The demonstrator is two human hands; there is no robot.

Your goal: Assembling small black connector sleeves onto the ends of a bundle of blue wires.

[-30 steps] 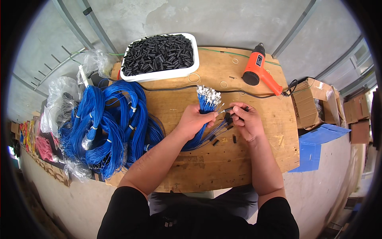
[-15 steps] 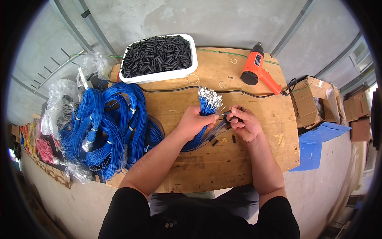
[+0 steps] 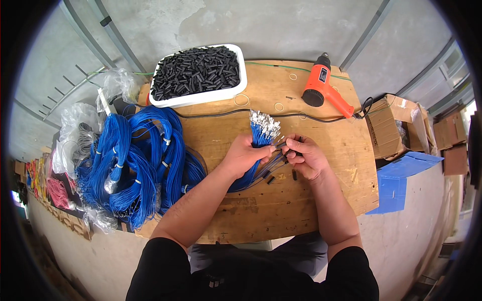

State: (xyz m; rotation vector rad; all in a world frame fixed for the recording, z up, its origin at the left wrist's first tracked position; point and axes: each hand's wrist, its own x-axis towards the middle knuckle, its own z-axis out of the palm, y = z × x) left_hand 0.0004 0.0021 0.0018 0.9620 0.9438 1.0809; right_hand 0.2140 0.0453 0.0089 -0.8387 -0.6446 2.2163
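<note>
My left hand (image 3: 244,156) is closed round a bundle of blue wires (image 3: 258,139) whose white-tipped ends fan upward above the thumb. Close beside it, my right hand (image 3: 307,158) pinches short black tubes (image 3: 299,140) between bent fingers, right at the wire ends by my left thumb. A few wires with black tubes on them trail below, between the two hands. Loose black tubes (image 3: 294,175) lie on the wooden table (image 3: 346,145) under my right hand. Whether a tube sits on the wire at my fingertips is too small to tell.
Coiled blue wire bundles (image 3: 130,165) cover the table's left side. A white tub (image 3: 245,83) full of black tubes stands at the back. An orange heat gun (image 3: 321,85) lies back right, near a black cord (image 3: 221,114). A cardboard box (image 3: 384,128) stands past the right edge.
My right hand has shifted slightly left, bringing its fingertips closer to my left thumb and the wire ends. The left hand keeps its hold on the bundle.
</note>
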